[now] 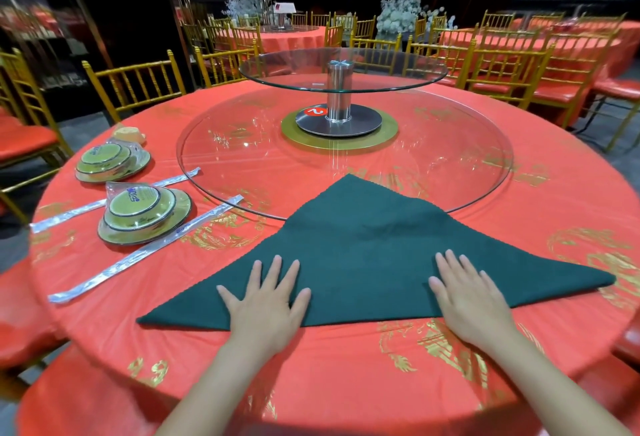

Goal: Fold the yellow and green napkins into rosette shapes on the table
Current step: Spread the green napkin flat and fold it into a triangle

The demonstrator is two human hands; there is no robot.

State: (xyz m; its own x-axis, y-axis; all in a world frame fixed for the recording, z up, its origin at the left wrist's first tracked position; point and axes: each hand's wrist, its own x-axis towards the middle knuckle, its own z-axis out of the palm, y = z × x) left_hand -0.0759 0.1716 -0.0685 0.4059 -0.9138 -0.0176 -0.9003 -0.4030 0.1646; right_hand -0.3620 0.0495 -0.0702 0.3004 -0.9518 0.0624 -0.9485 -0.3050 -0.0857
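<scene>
Green napkin (374, 255): dark green cloth folded to a triangle, lying flat at the near side of the tabletop; long edge toward the person, apex pointing away and overlapping the rim of the lower glass disc.
Left hand (265, 304): palm down on the napkin near its left part, by the long edge; fingers (277, 271) spread wide and flat, gripping nothing.
Right hand (465, 293): palm down on the napkin right of centre, heel over the long edge; fingers close together and straight, pressed flat, gripping nothing.
Tabletop (329, 359): round, covered in a red cloth with gold printed motifs.
Lower glass disc (242, 158): large clear round pane lying on the middle of the tabletop.
Upper glass disc (398, 70): smaller clear round pane raised on a metal post (339, 93) above a round metal base with a gold ring beneath.
Wrapped dish sets: two stacks of green-rimmed plates and bowls in clear film, left of the napkin; nearer stack (145, 216), farther stack (112, 162).
Wrapped utensil sleeves (114, 271): long clear packets lying beside the dish stacks; contents cannot be made out.
Chairs (138, 86): gold-framed with red seats, ringing this table and the red-covered tables behind.
Yellow napkin: cannot be identified with certainty.
</scene>
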